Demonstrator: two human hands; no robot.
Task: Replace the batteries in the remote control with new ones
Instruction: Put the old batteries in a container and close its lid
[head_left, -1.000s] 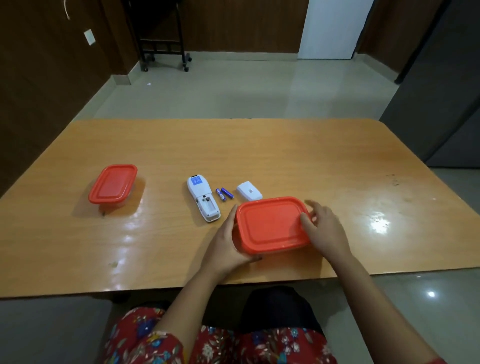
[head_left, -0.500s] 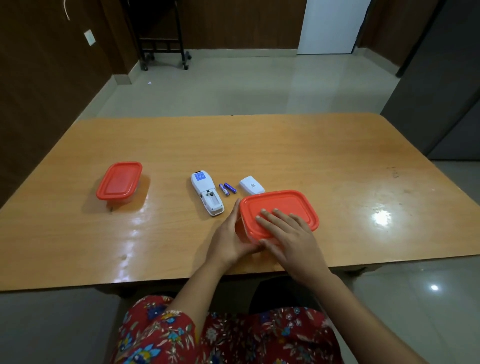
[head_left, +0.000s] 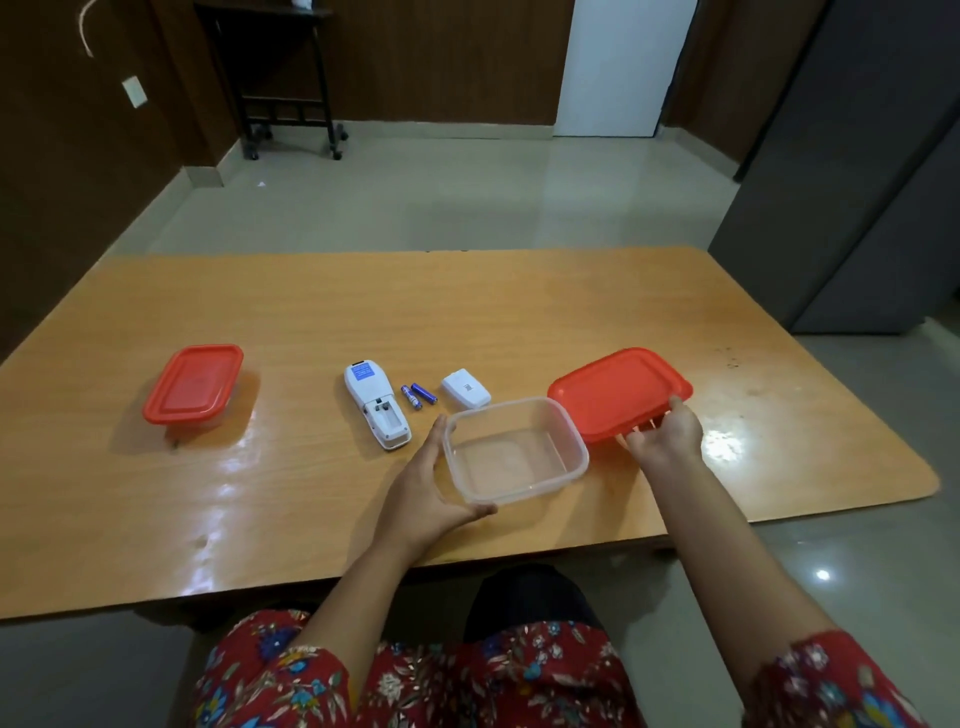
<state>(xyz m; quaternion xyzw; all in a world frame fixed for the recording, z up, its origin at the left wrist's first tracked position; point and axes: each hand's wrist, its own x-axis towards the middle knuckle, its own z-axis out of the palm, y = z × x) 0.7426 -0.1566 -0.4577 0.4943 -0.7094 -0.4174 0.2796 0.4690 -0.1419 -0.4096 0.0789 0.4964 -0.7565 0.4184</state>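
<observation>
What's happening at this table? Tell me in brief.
A seated person has a box open. The left hand holds the clear container, which looks empty, while the right hand holds its red lid off to the right. On the table lie the remote with its battery bay open, two blue batteries, and the white battery cover. A second lidded container sits at the far left.

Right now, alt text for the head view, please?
A person's left hand holds an empty clear box on a table; the right hand holds a red lid beside it. Behind lie a remote with its battery bay open, two blue batteries, a white cover and, far left, a closed box.
</observation>
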